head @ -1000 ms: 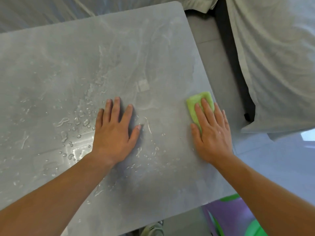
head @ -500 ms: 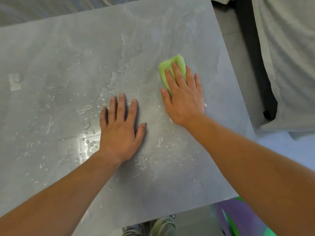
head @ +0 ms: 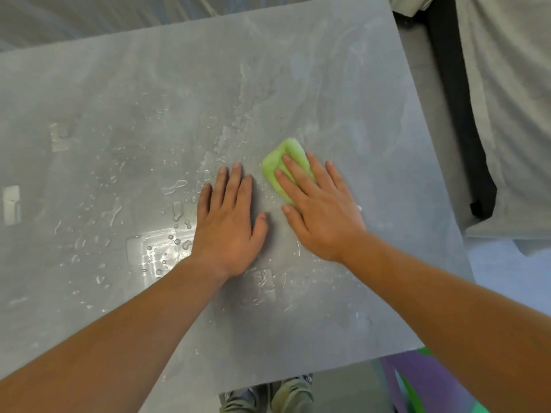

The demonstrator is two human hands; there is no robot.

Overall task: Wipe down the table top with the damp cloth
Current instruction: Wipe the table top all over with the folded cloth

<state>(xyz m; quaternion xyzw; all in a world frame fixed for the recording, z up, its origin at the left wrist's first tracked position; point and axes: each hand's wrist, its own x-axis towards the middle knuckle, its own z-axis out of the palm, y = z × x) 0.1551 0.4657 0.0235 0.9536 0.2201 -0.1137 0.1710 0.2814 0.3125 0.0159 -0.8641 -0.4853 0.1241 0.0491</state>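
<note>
A grey stone-look table top (head: pixel 343 93) fills most of the view, wet with drops and streaks left of centre. My right hand (head: pixel 320 211) lies flat on a folded light green cloth (head: pixel 275 163) and presses it onto the table; only the cloth's far end shows past my fingers. My left hand (head: pixel 229 225) rests flat on the table, palm down, fingers together, just left of the cloth and holding nothing.
The table's right edge (head: pixel 429 162) and near edge are close by. Grey fabric (head: pixel 507 114) with a black strap lies beyond the right edge. A purple and green object (head: pixel 417 383) sits on the floor below right, and shoes (head: pixel 268 394) show under the near edge.
My right hand has slid the green cloth leftward from near the right edge toward the middle, ending beside my left hand. The left hand has stayed planted on the table.
</note>
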